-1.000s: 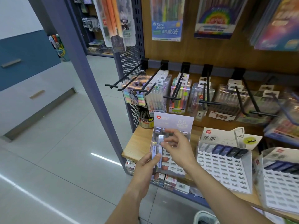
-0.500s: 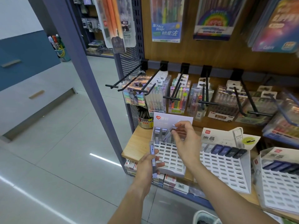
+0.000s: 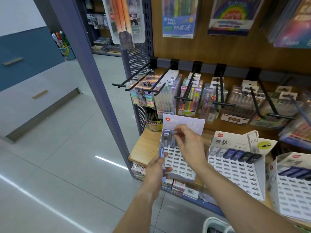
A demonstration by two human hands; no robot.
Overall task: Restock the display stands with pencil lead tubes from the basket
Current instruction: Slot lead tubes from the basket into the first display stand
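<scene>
Wooden shelf (image 3: 146, 147) under pegboard hooks, grey tiled floor (image 3: 67, 132) left | our left hand (image 3: 155, 170) grips a lead tube (image 3: 161, 155) beside the near-left display stand (image 3: 180, 163) | right hand (image 3: 188, 142), since half a second ago, pinches a tube into its far row | basket (image 3: 212, 223) near, bottom edge

Left stand (image 3: 180, 163) white with a grid of dark slots, pale lilac-grey header card with a red heart logo; tubes in it (image 3: 169, 137) grey and clear, the tube in hand (image 3: 161, 153) clear with a blue-and-white label. Middle stand (image 3: 235, 175) white, same slot grid, white header with black characters, red logo and a yellow-green circle; its tubes (image 3: 237, 154) run grey, navy, black. Shelf (image 3: 145, 147) light wood, back panel (image 3: 202, 47) brown wood, hooks (image 3: 220, 91) black, post (image 3: 87, 68) slate blue, floor (image 3: 58, 148) pale grey tile, basket (image 3: 212, 223) white.
</scene>
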